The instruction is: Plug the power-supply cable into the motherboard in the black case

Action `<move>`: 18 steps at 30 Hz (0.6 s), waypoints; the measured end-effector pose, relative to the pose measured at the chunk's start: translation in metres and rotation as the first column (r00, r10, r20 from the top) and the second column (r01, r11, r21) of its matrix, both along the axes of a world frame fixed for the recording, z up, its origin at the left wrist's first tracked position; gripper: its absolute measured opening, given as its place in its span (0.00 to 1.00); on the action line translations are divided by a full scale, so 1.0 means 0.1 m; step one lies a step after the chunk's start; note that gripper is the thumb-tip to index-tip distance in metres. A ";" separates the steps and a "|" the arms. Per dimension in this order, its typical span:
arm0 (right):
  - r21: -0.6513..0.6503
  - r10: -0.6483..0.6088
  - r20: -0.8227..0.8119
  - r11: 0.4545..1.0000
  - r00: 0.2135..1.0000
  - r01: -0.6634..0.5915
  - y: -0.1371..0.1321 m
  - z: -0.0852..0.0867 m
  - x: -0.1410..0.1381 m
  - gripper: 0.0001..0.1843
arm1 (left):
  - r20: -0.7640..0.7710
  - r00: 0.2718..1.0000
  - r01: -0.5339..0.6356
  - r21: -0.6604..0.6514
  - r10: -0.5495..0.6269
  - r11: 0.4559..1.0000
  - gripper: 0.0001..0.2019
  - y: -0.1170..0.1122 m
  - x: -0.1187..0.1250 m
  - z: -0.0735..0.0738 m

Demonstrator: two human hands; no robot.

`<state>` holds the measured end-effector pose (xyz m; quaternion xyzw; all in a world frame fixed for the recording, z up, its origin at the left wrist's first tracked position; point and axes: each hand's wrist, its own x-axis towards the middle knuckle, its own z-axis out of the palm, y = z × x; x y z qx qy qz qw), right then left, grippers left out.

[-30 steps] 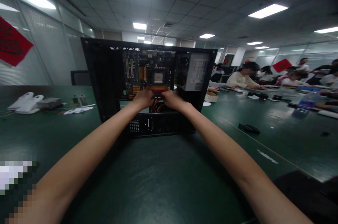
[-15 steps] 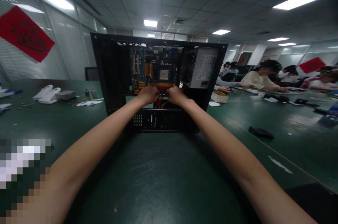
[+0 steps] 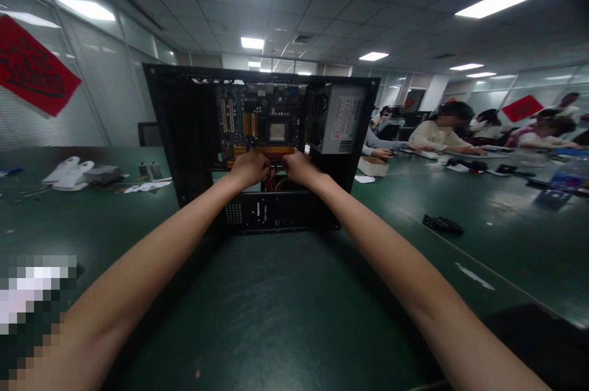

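Note:
An open black computer case (image 3: 184, 133) stands upright on the green table (image 3: 276, 305), showing its motherboard (image 3: 257, 121) and a grey power supply (image 3: 338, 121) at the right. Both my arms reach into it. My left hand (image 3: 248, 169) and my right hand (image 3: 298, 169) are closed side by side at the lower edge of the motherboard, just under a yellow-orange slot strip (image 3: 275, 150). Red and dark cables (image 3: 274, 181) hang below the hands. What the fingers pinch is hidden behind the knuckles.
White objects (image 3: 67, 173), a grey box and small parts lie at the left of the table. A flat black part (image 3: 442, 223) lies at the right. Several people sit working at the far right end, beside a small cardboard box (image 3: 372, 166).
My hands stay at the same spot under the motherboard. The view has swung slightly, to the right and then back to the left.

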<state>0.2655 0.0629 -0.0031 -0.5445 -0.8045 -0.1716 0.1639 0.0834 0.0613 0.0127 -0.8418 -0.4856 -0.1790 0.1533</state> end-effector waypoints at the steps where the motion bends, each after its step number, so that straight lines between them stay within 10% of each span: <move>1: 0.009 0.001 0.009 1.000 1.000 -0.002 -0.03 0.01 0.01 0.14 | 0.034 0.999 0.011 0.030 -0.012 0.999 0.16 -0.06 -0.04 0.00; 10: 0.176 0.049 0.331 0.978 0.942 -0.113 -0.79 -0.05 0.57 0.24 | 0.102 0.994 -0.033 0.027 0.030 0.999 0.29 -0.70 -0.30 -0.27; 18: 0.204 0.103 0.479 0.953 0.872 -0.225 -1.08 -0.23 0.90 0.22 | 0.185 0.971 -0.160 0.033 0.151 0.987 0.23 -0.45 -0.25 -0.24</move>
